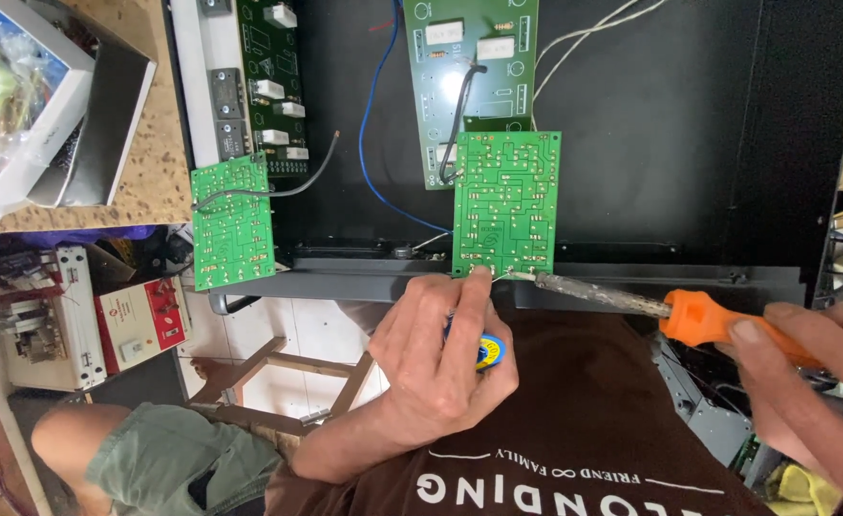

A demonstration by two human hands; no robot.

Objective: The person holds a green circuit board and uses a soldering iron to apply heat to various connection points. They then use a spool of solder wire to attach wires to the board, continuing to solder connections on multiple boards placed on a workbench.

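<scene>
A green circuit board stands solder side up at the near edge of a black metal chassis. My left hand grips a small blue and yellow solder spool, its forefinger pressed to the board's bottom edge. My right hand holds a soldering iron by its orange handle. The iron's grey shaft points left, its tip touching the board's lower edge beside my left fingertip.
A second green board hangs off the chassis's left corner on a grey wire. Two larger boards lie inside the chassis with blue and white wires. Boxes sit on the speckled bench at left. A wooden stool stands below.
</scene>
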